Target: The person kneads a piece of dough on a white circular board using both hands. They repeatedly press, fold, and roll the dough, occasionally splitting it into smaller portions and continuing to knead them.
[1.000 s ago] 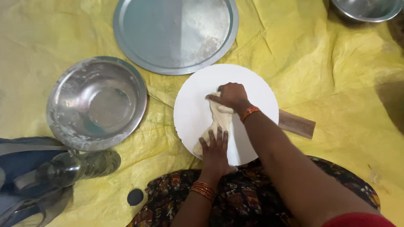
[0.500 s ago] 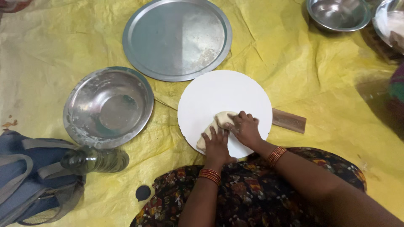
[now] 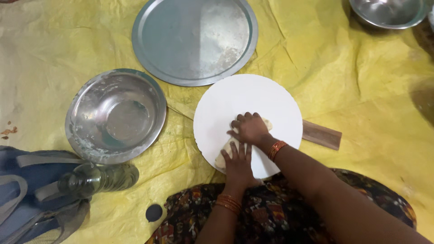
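Right hand [image 3: 250, 129] palm-down, fingers together, pressing dough [image 3: 224, 156] on round white board [image 3: 235, 97]. Left hand [image 3: 238, 159] flat, fingers spread, pressing dough's near end, just below right. Both wrists bangled. Dough mostly hidden under hands; only pale edges show. Wooden handle [image 3: 322, 134] juts from under board at right. Board's far half bare. Steel bowl [image 3: 115, 115] left, steel plate [image 3: 195, 39] beyond, bottle [image 3: 97, 177] near-left.

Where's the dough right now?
In the head view, the dough lies on the near part of the round white board, pressed under the left hand and right hand, right of the steel bowl.
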